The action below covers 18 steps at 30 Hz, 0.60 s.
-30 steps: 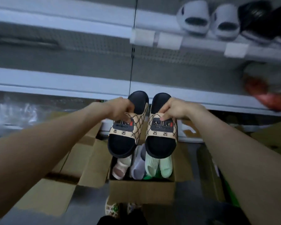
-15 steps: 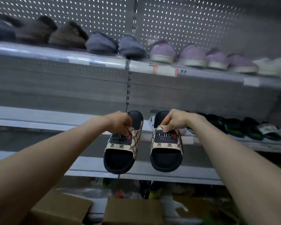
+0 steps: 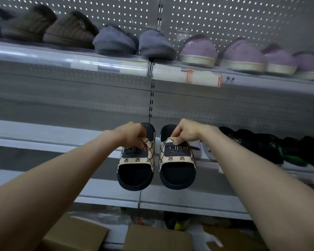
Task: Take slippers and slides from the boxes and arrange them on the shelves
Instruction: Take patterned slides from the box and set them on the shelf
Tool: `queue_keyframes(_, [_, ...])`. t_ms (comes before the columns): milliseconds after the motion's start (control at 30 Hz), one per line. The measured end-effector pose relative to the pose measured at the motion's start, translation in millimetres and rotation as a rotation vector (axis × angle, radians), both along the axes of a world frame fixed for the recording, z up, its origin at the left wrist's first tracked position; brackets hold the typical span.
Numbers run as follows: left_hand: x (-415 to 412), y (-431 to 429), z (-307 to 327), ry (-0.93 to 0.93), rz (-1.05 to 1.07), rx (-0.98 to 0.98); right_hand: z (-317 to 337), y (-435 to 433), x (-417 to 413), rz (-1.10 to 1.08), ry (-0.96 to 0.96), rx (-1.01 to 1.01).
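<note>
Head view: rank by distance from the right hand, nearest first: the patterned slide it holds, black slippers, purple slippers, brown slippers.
1. patterned slide: pinched by its strap in the right hand.
2. black slippers: middle shelf, just to the right.
3. purple slippers: top shelf, above.
4. brown slippers: top shelf, far left.

Arms outstretched; left hand [image 3: 131, 132], right hand [image 3: 185, 132] pinching slides [image 3: 178, 160]

Two slides [image 3: 157, 156] side by side before the middle shelf [image 3: 53, 134], slippers [image 3: 198, 49] on the shelf above.
</note>
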<state>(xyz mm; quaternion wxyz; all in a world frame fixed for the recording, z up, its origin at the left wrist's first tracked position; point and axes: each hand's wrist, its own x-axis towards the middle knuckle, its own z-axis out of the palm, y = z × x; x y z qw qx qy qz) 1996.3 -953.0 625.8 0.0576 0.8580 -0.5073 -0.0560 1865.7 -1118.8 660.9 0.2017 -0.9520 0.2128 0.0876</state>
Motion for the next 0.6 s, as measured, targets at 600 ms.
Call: queue_keyframes(600, [152,-85,-48,0.055,0.010,0.001,-54,-69,149,-0.168,0.064,0.027])
